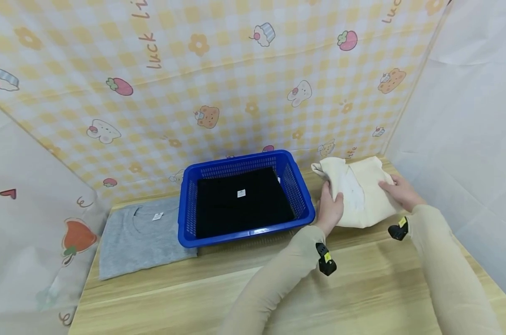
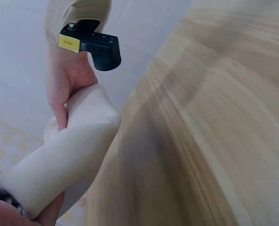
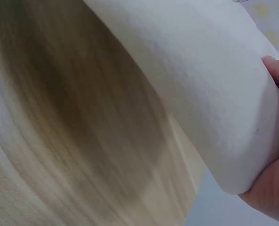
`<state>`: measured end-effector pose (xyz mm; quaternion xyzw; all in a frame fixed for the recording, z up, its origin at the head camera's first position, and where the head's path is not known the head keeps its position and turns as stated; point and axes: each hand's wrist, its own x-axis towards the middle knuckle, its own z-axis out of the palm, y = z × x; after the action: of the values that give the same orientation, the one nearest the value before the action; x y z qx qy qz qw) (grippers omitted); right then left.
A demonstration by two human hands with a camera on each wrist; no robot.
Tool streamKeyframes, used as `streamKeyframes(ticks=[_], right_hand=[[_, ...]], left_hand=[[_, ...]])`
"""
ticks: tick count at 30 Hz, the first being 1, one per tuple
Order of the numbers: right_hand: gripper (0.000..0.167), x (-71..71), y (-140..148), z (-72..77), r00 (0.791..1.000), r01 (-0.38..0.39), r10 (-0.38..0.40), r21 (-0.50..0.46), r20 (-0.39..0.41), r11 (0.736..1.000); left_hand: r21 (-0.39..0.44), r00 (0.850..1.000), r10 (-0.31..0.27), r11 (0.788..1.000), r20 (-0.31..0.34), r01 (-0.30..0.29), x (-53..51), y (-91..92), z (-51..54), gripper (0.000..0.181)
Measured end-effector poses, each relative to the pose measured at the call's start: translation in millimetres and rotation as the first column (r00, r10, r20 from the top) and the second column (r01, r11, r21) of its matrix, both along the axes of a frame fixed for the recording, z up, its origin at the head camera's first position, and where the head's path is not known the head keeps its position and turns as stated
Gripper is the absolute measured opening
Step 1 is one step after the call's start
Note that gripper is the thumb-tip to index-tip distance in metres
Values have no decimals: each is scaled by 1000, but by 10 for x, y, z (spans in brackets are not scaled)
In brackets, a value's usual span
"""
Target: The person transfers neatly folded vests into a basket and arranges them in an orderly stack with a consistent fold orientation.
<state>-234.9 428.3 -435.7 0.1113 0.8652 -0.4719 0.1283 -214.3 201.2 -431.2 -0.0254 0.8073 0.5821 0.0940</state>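
A folded cream cloth [image 1: 368, 197] is held up at the right of the table, beside the blue basket. My left hand [image 1: 330, 209] grips its left edge, thumb on the near face. On the opposite edge, my right hand [image 1: 401, 191] pinches the fabric. The left wrist view has the cloth [image 2: 64, 155] between both hands, with my left hand [image 2: 12, 212] at the lower left and my right hand [image 2: 68, 80] above. In the right wrist view, my right hand [image 3: 273, 188] curls round the end of the cloth [image 3: 200, 89].
A blue basket [image 1: 253, 232] at mid-table holds a folded black cloth [image 1: 242, 204] with a white label. Left of it, partly under the basket's side, lies a folded grey shirt [image 1: 146, 237]. A checked curtain [image 1: 236, 60] hangs behind, and a white sheet [image 1: 475, 116] at the right.
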Motion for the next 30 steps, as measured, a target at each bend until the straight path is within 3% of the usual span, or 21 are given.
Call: streamKeyframes(ticks=[8,15,24,28,30], right_hand=[[71,7,-51,152,998,10,-14,-80,-56,997],[67,17,-156,312,996,23,-35,-146,-82,989],[27,52,-300,486,989,63,-89,-208,-117,976],[35,67,-372,550,985,68,-104,-237,-140,969],[30,66,-413,581,982,76,-117,-257,-147,963]], left_hand=[[45,999,-22,999,-40,23,-52,-87,202,49],[100,998,-22,995,-67,29,-125,-236,289,48],[95,997,1,995,-74,6,-178,-447,426,47],[116,998,-6,993,-70,15,-211,-566,497,49],[137,998,-15,990,-60,23,-228,-630,533,49]])
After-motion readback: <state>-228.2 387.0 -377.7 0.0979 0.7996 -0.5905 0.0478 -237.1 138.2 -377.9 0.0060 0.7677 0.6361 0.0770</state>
